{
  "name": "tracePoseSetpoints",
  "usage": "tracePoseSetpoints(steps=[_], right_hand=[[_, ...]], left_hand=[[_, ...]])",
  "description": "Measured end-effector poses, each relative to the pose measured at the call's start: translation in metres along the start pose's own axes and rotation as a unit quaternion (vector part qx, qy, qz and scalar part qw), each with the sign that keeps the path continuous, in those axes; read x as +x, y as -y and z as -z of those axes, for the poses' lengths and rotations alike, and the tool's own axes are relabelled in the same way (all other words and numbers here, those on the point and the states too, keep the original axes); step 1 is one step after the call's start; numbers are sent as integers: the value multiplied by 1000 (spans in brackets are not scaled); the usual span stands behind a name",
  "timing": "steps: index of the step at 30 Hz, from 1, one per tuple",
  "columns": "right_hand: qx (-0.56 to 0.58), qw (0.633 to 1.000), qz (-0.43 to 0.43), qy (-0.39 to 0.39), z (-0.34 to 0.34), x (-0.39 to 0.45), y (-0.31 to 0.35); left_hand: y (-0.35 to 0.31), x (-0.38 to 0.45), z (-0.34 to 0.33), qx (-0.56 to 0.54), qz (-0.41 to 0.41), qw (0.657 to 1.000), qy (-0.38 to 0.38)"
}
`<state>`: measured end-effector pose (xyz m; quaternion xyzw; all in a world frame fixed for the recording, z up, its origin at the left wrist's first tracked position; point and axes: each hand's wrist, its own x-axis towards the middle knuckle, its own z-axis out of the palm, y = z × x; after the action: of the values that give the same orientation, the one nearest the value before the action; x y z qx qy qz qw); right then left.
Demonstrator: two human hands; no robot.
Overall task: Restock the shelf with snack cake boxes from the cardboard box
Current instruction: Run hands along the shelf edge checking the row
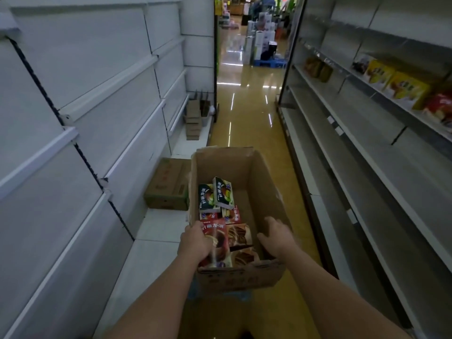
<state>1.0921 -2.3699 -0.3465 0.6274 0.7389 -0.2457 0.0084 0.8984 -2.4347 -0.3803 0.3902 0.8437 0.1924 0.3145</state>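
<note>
We stand in an aisle between two shelf units, the right-hand shelf (362, 152) mostly bare, with a few yellow boxes (396, 86) on an upper level. On the floor before us sits the open carton (264, 187), walls upright, its right half bare to the bottom.

The snack boxes lie along the carton's left side — green boxes (216, 195) tipped at the back, red and brown ones nearer us. They look like thin printed card, light and stiff, with glossy faces that may slip under a flat palm; the panels would likely dent if squeezed hard. We judge the narrow edges the best place to take hold, fingers across the width.

Our left hand (195, 243) has its grip curled round the long edge of the red box (217, 243), which stands in the carton's near left corner. Our right hand (276, 234) hovers inside the carton, fingers spread and relaxed, holding nothing, just beside the brown box (241, 237).
</note>
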Motion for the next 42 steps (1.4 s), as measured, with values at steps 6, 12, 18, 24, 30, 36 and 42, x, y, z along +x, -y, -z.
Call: tracePoseSetpoints(steps=[6,12,18,24,30,36,42], right_hand=[[-33,999,9,35,-9,68,11],[-49,994,44,84,-29,132,8],[-130,973,98,162,-70,179,-9],[-123,966,88,209,-124,207,-18],[-136,953,64,264,-168,209,-21],[-63,953,-14,296,-190,210,-23],[8,943,-37,332,-206,212,-23]], left_hand=[[-6,46,-23,-23,24,999,28],[-10,93,-51,15,87,994,67],[1,136,-92,52,137,982,116],[21,163,-129,-21,198,974,111],[38,165,-166,35,190,977,93],[42,170,-183,65,201,975,70],[42,178,-188,62,225,971,56]])
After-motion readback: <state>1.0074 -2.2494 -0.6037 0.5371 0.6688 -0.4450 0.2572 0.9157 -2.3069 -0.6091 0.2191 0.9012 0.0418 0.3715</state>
